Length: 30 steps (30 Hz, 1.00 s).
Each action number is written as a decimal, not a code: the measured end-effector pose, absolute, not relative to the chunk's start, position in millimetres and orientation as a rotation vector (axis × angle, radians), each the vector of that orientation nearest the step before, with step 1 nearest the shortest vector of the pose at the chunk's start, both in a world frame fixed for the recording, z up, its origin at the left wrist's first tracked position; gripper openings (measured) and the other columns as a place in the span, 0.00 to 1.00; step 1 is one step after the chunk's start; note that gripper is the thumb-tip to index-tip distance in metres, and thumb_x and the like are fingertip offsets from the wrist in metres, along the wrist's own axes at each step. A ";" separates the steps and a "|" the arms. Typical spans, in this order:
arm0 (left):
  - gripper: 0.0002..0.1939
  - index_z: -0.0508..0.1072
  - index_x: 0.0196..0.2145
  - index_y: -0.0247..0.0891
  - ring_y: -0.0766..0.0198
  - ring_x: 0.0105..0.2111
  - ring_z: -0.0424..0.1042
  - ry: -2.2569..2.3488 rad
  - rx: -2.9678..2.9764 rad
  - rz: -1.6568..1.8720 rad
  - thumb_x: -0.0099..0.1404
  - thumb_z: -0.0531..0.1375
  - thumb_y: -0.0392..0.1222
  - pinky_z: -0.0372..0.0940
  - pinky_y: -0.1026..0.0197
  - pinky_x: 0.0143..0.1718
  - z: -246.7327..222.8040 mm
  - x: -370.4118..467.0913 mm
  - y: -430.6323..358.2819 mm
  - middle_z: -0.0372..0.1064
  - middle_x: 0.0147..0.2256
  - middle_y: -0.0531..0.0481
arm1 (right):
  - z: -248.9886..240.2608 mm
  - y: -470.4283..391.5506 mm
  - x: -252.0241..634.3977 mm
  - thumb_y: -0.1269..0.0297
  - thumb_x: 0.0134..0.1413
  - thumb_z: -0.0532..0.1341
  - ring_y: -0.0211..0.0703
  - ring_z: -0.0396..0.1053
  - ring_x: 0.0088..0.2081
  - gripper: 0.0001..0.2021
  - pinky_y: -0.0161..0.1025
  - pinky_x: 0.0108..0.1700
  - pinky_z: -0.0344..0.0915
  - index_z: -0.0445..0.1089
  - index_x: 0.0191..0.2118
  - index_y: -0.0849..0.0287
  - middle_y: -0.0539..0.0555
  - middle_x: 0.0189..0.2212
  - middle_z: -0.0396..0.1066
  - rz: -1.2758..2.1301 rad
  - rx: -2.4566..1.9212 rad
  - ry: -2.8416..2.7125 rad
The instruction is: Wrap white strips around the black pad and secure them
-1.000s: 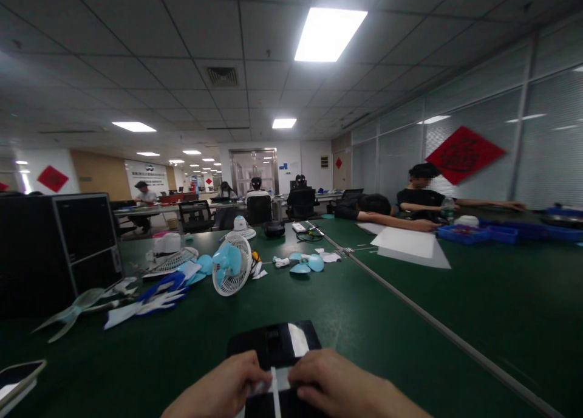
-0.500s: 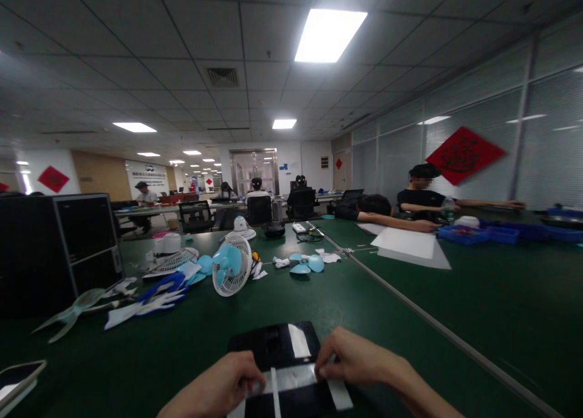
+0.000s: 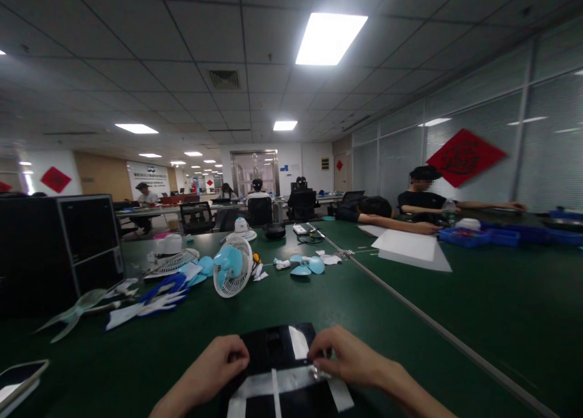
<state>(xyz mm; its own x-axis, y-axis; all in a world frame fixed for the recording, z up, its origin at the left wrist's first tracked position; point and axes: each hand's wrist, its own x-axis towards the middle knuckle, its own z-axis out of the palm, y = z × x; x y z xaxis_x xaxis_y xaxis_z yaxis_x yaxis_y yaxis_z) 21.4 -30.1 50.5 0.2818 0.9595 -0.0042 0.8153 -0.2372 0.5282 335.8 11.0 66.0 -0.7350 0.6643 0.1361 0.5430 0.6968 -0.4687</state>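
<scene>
Two-handed, handling a flat black object (image 3: 268,364) lying on the worktop (image 3: 392,363) at near centre. Judging as partway along: already carrying pale strips (image 3: 291,380), yet showing a glossy wrinkle (image 3: 315,374) beside the right hand (image 3: 348,358). Curling the left hand (image 3: 222,363) at the left edge; failing to confirm grasp or release in either. Losing the near end below frame; hiding fingertip contact; finding strip material too blurred to identify.

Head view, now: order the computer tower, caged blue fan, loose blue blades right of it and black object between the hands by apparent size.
1. Computer tower, cut off left
2. Black object, cut off below
3. Caged blue fan
4. Loose blue blades
</scene>
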 end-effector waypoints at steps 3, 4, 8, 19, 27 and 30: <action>0.13 0.74 0.38 0.38 0.63 0.38 0.70 1.904 2.161 0.507 0.66 0.50 0.42 0.62 0.62 0.41 43.6 0.5 -17.2 0.71 0.39 0.49 | 59.6 14.3 330.1 0.67 0.56 0.60 0.41 0.71 0.39 0.10 0.35 0.43 0.64 0.77 0.42 0.57 0.53 0.39 0.76 0.536 -0.988 -2.526; 0.14 0.74 0.39 0.39 0.62 0.40 0.70 1.995 2.170 0.485 0.66 0.50 0.41 0.62 0.61 0.42 39.8 -7.2 -12.8 0.70 0.40 0.48 | 57.2 15.6 327.5 0.67 0.56 0.60 0.42 0.71 0.39 0.11 0.36 0.44 0.64 0.76 0.43 0.57 0.53 0.39 0.75 0.522 -1.004 -2.515; 0.16 0.72 0.47 0.38 0.59 0.48 0.68 2.231 2.138 0.377 0.66 0.50 0.39 0.62 0.60 0.47 24.8 -34.2 0.1 0.68 0.47 0.44 | 52.3 20.1 311.1 0.70 0.52 0.62 0.45 0.69 0.46 0.16 0.39 0.50 0.64 0.73 0.48 0.57 0.55 0.45 0.72 0.472 -0.953 -2.561; 0.28 0.67 0.56 0.28 0.46 0.54 0.66 2.503 1.869 0.169 0.66 0.49 0.50 0.64 0.50 0.49 3.8 -83.8 10.3 0.64 0.55 0.31 | 51.1 54.4 243.7 0.68 0.54 0.61 0.49 0.69 0.47 0.13 0.41 0.49 0.65 0.74 0.46 0.61 0.58 0.43 0.74 0.179 -0.922 -2.788; 0.30 0.69 0.55 0.28 0.45 0.53 0.67 2.528 1.873 0.177 0.65 0.47 0.52 0.64 0.48 0.49 -3.6 -86.1 12.5 0.67 0.54 0.32 | 53.9 62.0 258.6 0.64 0.54 0.63 0.45 0.71 0.42 0.11 0.36 0.43 0.64 0.76 0.42 0.59 0.56 0.39 0.75 0.181 -1.003 -2.738; 0.30 0.68 0.55 0.29 0.46 0.54 0.67 2.528 1.855 0.159 0.65 0.47 0.52 0.64 0.49 0.49 -2.6 -84.9 11.5 0.66 0.54 0.32 | 64.6 57.4 294.0 0.64 0.54 0.62 0.45 0.71 0.41 0.10 0.36 0.42 0.63 0.76 0.41 0.59 0.56 0.39 0.74 0.192 -1.169 -2.575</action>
<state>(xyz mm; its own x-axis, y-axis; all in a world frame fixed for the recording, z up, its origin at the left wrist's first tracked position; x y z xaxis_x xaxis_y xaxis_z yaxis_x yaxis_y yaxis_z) -84.9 11.5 -2.6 -0.3014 0.9517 0.0581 0.9515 0.2963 0.0827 294.0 57.4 64.6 -0.6211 0.7522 0.2201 0.7112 0.6589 -0.2451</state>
